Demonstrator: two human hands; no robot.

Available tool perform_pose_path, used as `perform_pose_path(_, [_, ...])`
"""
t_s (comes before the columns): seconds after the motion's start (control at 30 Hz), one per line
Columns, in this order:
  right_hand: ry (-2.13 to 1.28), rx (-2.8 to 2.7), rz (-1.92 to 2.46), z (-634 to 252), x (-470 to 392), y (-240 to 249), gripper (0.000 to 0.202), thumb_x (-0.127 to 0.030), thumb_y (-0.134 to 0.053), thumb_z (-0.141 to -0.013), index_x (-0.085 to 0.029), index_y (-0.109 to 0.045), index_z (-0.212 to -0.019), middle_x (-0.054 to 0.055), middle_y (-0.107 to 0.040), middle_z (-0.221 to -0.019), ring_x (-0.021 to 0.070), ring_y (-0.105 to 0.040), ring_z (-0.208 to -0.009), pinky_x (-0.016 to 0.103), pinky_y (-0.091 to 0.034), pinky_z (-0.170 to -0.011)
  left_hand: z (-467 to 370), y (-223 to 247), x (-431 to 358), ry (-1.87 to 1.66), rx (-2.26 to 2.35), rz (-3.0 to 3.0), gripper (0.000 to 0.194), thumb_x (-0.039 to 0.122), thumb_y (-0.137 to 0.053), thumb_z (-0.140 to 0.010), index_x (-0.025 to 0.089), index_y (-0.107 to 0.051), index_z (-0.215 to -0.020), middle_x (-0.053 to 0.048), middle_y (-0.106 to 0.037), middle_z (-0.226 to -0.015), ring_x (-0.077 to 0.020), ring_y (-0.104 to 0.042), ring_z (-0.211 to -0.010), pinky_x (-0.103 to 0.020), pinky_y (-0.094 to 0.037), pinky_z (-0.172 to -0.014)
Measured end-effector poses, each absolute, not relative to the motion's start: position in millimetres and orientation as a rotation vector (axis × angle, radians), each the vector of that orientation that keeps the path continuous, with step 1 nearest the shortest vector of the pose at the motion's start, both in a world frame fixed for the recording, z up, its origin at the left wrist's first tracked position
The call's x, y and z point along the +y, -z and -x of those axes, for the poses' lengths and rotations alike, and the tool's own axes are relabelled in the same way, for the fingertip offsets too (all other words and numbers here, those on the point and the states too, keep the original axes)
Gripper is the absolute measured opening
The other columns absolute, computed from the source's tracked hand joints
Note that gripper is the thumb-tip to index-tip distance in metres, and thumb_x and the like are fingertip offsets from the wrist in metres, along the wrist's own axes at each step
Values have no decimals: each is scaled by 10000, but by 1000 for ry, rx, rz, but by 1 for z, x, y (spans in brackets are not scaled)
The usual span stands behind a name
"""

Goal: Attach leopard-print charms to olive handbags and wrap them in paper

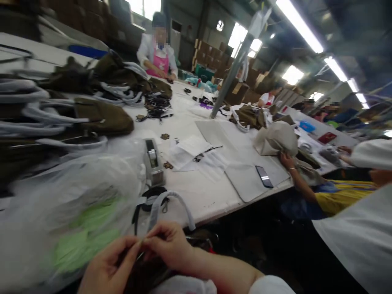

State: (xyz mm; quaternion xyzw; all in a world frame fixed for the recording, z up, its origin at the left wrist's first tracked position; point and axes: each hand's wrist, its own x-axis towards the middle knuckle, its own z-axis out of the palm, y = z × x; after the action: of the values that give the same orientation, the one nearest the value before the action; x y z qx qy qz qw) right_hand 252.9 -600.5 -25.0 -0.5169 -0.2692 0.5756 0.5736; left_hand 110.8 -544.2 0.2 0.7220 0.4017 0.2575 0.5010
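My left hand [112,263] is closed in a pinch at the bottom of the head view. Its fingertips meet those of my right hand [170,245], which is pinched too. Whatever sits between the fingertips is too small and blurred to name. Just beyond my right hand, a strap handle wrapped in pale grey [174,196] arches up over the table edge. Dark material hangs below the hands, mostly hidden by them. A black strap [136,214] lies beside the handle. To the left is a clear plastic bag [101,175] with light green pieces [82,241] inside.
A tape dispenser [154,163] stands on the white table [196,200]. Olive bags [101,116] with grey-wrapped handles pile up at left. Papers [194,147], a phone [263,176] and a metal post [229,75] are farther along. A co-worker's hand [288,161] handles beige fabric at right; another person works opposite.
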Motion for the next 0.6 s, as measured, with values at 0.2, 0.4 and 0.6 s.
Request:
perform_pose_path(0.2, [-1313,-795,1252,-263,-602,17,309,-483,-731,-734,-187,-646,-751,3,-646,-635,126,-586,-508,248,-488,-510,-117,-24,-546,-539,993,-1776,333,435,-513,-878,196,-647,-689,-19,-670,-651,-183,-632,-636,-249,-503,-597])
perform_pose_path(0.4, [-950,-1135,1534,-297,-613,10,123,-308,-626,-845,-209,-674,-900,31,-653,-754,169,-603,-684,291,-478,-643,-107,-21,-518,-535,1108,-1827,345,434,-424,-919,194,-665,-980,-49,-727,-904,-189,-663,-741,-275,-531,-661])
perform_pose_path(0.6, [-795,-1557,1794,-329,-655,-6,85,-288,-676,-796,-204,-683,-805,27,-683,-797,185,-611,-773,302,-460,-740,-131,-20,-462,-264,1142,-2257,378,305,-349,-910,175,-670,-1062,-107,-719,-1092,-241,-659,-1017,-344,-494,-919])
